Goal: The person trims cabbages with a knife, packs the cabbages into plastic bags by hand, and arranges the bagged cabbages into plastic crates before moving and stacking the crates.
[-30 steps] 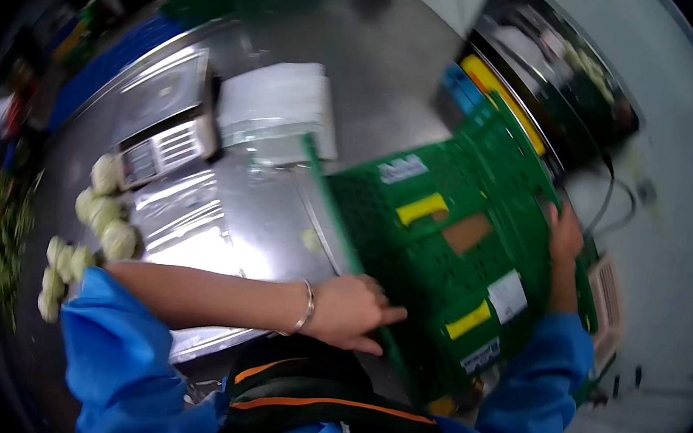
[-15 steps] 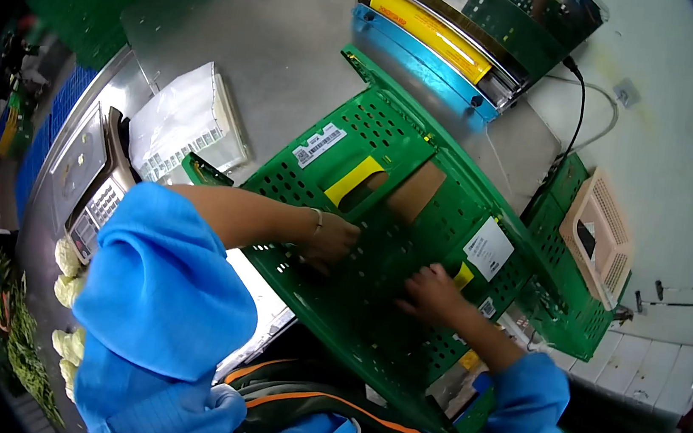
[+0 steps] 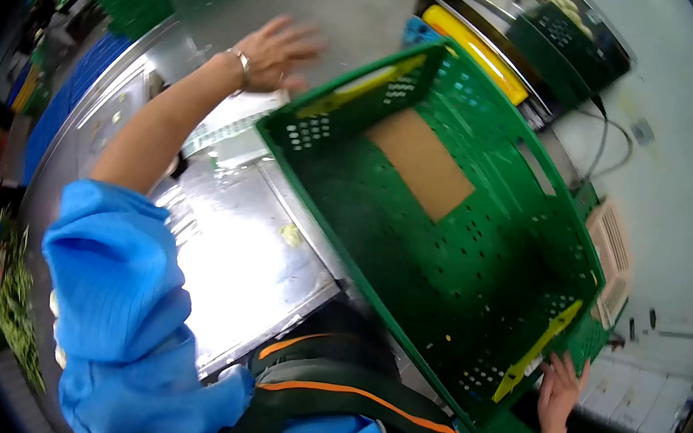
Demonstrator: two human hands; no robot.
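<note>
The green crate lies lengthwise between a wide-spread, blurred left hand, off its upper-left end, and the nearer right hand, fingers loosely fanned, perhaps touching its lower-right end.

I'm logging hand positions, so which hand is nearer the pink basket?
Right. The right hand is below the pink basket in the picture, beside the lower-right end of the green crate; the left hand is off the crate's upper-left end, over the metal counter.
</note>
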